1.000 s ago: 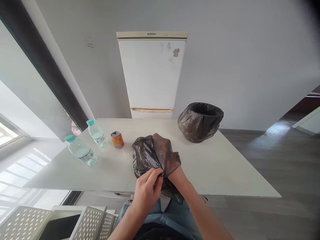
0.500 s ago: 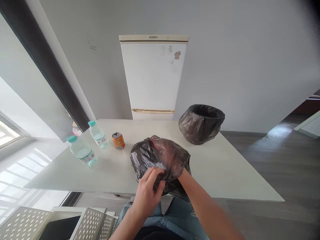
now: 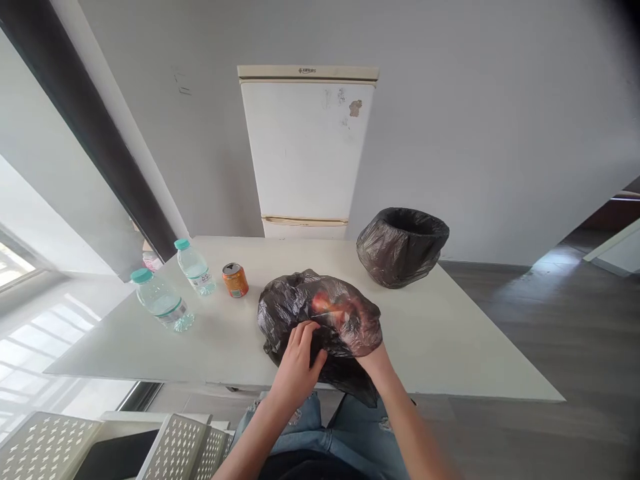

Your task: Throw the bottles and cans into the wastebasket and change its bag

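Note:
A thin black plastic bag point(image 3: 283, 313) lies crumpled near the front edge of the white table point(image 3: 215, 353). My left hand point(image 3: 300, 357) is at its near side, with curved fingers and thumb on the film. My right hand point(image 3: 367, 333) is inside the bag up to the wrist and shows dimly through the plastic. By its fingers an orange-red object point(image 3: 325, 303) shows through the film; its kind is not clear. Left of the bag stands an orange drink can point(image 3: 235, 280) with an opened top. Two clear bottles with teal caps, a nearer bottle point(image 3: 165, 303) and a farther bottle point(image 3: 197, 270), stand beyond it.
At the table's back right stands a round bin point(image 3: 403, 250) lined with black plastic. Behind the table is a white fridge point(image 3: 305, 153) against a grey wall. Pale perforated plastic baskets point(image 3: 50, 443) are below at the lower left.
My right hand has shifted within the bag, and the orange-red object now shows clearly through the film. My left fingers have loosened from a tight pinch and straightened somewhat.

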`<state>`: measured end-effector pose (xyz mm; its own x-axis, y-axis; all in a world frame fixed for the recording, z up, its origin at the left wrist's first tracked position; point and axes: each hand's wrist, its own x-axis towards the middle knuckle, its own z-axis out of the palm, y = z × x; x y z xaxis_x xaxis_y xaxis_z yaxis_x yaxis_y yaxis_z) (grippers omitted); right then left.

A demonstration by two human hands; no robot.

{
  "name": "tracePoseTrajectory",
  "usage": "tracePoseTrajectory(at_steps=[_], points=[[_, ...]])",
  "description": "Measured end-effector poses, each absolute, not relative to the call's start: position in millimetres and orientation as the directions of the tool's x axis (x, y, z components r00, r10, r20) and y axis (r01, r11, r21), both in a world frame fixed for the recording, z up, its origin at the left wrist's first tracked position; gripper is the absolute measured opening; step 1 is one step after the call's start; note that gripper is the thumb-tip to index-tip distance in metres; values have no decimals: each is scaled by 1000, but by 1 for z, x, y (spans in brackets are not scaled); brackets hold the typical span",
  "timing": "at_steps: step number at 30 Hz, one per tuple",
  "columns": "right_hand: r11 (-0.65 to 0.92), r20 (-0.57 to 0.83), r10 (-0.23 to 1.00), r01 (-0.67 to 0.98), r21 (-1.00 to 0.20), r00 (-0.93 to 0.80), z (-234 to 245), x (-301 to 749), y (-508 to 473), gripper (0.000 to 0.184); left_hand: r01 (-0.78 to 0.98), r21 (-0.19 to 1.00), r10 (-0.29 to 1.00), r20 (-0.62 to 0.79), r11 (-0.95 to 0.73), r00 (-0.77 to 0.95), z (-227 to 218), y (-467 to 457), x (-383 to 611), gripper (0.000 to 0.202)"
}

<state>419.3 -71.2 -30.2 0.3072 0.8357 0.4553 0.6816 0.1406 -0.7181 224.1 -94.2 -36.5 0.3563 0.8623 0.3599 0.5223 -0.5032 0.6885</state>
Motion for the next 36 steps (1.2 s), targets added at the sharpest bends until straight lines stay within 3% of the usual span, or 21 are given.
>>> tracePoseTrajectory(at_steps=[4, 6, 12, 15, 19, 21, 23, 25, 29, 32, 36], points=[[75, 235, 931, 483, -872, 279, -10, 440, -126, 44, 508, 712, 871, 343, -486, 352, -41, -91, 224, 34], [23, 180, 949, 512, -859, 258, 1, 450, -156, 43, 509, 717, 877, 346, -476, 334, -42, -89, 222, 34], [39, 351, 878, 683, -729, 325, 21, 463, -223, 54, 485, 700, 851, 400, -524, 341, -43, -87, 218, 28], [104, 452, 799, 649, -754, 397, 30, 458, -237, 61, 489, 640, 805, 493, -592, 330, -29, -96, 216, 27], [211, 485, 762, 544, -812, 429, 45, 439, -239, 62, 435, 607, 745, 584, -665, 323, 5, -122, 208, 31], [226, 460, 794, 510, -830, 398, 50, 425, -236, 62, 368, 608, 709, 570, -704, 414, 20, -136, 204, 48], [237, 423, 845, 481, -844, 326, 52, 412, -233, 61, 336, 599, 677, 543, -727, 497, 31, -146, 200, 82], [270, 413, 877, 460, -846, 244, 51, 400, -229, 60, 357, 596, 684, 519, -719, 512, 35, -152, 198, 95], [329, 438, 885, 454, -828, 157, 46, 386, -218, 56, 395, 620, 729, 498, -678, 469, 31, -155, 194, 79], [332, 408, 908, 429, -840, 97, 43, 384, -210, 64, 430, 615, 750, 531, -661, 394, 27, -148, 185, 68], [354, 432, 899, 462, -813, 72, 40, 386, -204, 61, 598, 648, 833, 549, -472, 64, 23, -120, 161, 60]])
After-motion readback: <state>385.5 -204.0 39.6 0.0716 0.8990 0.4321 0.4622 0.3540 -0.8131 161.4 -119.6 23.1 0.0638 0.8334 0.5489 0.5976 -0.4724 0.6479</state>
